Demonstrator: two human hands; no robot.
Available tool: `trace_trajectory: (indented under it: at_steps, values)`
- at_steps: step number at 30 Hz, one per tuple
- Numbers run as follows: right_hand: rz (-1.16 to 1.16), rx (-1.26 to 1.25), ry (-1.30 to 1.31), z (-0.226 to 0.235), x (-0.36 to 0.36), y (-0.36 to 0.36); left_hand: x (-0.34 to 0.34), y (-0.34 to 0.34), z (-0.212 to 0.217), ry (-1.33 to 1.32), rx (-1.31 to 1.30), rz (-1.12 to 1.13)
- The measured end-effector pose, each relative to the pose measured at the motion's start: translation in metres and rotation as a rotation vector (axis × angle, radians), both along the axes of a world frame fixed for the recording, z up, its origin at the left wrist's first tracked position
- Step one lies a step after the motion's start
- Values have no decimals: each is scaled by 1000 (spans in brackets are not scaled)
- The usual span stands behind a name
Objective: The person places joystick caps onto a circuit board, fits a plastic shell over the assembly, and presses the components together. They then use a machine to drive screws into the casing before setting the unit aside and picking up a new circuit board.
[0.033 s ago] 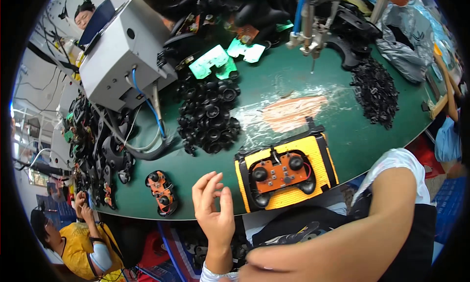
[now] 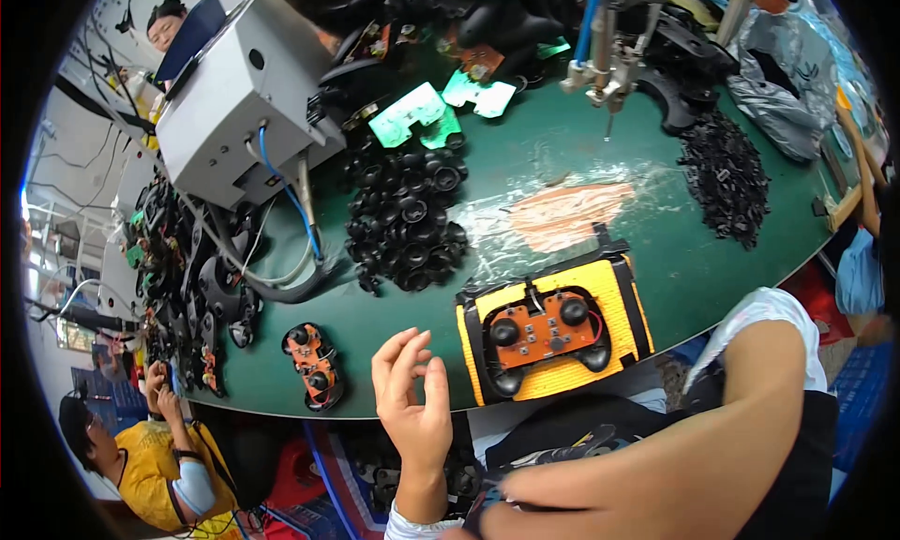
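Note:
My left hand [image 2: 412, 404] is raised at the table's near edge, empty, its fingers loosely bent and apart. Just right of it, a black game controller shell [image 2: 591, 357] with an orange circuit board [image 2: 542, 331] and two black thumbsticks lies on a yellow pad [image 2: 619, 326] edged with black tape. My right forearm crosses low in front of me. My right hand [image 2: 539, 514] is blurred at the lower edge; its fingers are hidden, and a dark thing shows beside it. Left of my left hand lies another open controller [image 2: 312, 367] with an orange board.
Black thumbstick caps [image 2: 408, 221] are heaped mid-table; small black parts [image 2: 724, 179] are piled right. A grey machine box [image 2: 248, 99] stands left, and a tool head [image 2: 605, 71] hangs at the back. Green boards [image 2: 412, 113] lie behind. A co-worker in yellow [image 2: 155, 470] works at left.
The whole scene has shifted slightly to the right in view. My right hand has moved a little, and a dark thing now shows beside it. My left hand keeps its pose.

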State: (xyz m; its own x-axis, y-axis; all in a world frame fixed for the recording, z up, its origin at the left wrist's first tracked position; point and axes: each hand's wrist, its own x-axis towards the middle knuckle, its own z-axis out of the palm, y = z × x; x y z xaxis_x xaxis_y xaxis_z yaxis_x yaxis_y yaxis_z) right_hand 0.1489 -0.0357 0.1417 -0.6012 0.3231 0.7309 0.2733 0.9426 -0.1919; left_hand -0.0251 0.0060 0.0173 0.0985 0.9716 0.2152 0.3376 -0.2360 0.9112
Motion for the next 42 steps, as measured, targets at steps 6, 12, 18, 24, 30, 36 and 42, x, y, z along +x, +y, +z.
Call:
trace_trajectory:
  at_steps: [6,12,18,24,30,36,42]
  values:
    - [82,152,-388,32,31,17,-21,-2,-4,37,-24,85]
    - [254,-532,143,5,92,-12,-22,-7,-16,129,75,179]
    - [-908,-351,-6,-39,264,84,-26,-7,-40,77,25,240]
    - [-1307,-564,-268,-98,419,178,-18,-2,-45,278,233,285]
    - [-1386,-607,-141,-94,424,182,-11,0,-38,287,300,304]
    - [-848,-949,867,-56,423,108,-19,-3,-40,227,271,306]
    - [-393,-996,961,-61,309,-29,-18,-13,-22,176,324,229]
